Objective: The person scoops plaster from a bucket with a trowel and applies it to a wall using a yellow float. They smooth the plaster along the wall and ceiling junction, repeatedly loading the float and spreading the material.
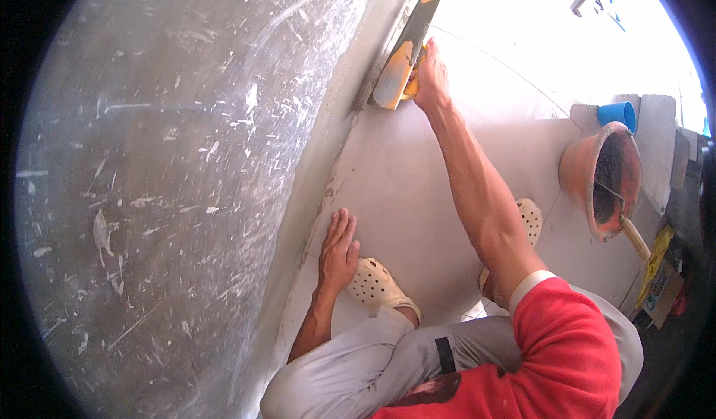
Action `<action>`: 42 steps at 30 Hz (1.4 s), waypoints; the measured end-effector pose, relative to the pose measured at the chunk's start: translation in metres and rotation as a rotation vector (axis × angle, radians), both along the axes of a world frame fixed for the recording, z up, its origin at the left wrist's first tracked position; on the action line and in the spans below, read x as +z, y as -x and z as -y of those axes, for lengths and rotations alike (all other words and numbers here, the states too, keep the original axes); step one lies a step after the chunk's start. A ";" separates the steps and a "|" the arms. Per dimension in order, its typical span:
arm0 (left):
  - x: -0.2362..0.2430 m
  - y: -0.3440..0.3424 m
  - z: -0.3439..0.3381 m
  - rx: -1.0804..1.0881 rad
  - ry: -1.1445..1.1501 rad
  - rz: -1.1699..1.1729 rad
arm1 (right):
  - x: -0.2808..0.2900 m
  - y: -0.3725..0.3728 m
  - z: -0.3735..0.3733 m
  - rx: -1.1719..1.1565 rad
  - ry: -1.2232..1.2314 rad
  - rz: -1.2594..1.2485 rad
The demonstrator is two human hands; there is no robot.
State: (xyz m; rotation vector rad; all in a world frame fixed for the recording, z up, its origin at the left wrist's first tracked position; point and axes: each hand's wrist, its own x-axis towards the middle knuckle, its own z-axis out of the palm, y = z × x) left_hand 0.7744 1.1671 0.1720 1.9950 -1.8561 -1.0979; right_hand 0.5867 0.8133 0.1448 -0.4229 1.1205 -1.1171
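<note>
Two bare hands are well apart. The right hand (431, 80) is wrapped around the yellow handle (411, 89) of a long, flat metal trowel (409, 45). The trowel is far out in front, low down, where a tall grey wall with white splashes (175, 158) meets the pale, smooth floor (418, 173). Its blade looks thin, stiff and not very heavy, and it should not break easily. It may get slippery if wet, so the handle is the best place to hold it. The blade is long, so its far end could tip if the grip is loose. The left hand (339, 255) holds nothing. Its fingers are stretched out, close together, just beside a cream clog with round holes (373, 282). I cannot tell if it presses down on the floor.
</note>
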 end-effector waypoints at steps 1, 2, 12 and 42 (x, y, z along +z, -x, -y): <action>0.000 0.000 0.000 0.002 -0.009 0.004 | -0.007 0.000 0.009 -0.013 -0.042 0.004; 0.001 0.001 0.001 -0.001 0.012 -0.004 | -0.014 0.000 0.018 0.001 -0.043 -0.010; -0.001 0.001 -0.002 0.017 0.034 -0.016 | -0.040 -0.014 0.064 -0.028 -0.110 0.071; -0.006 -0.002 -0.008 0.012 0.058 -0.021 | 0.044 0.000 -0.056 -0.252 0.073 -0.082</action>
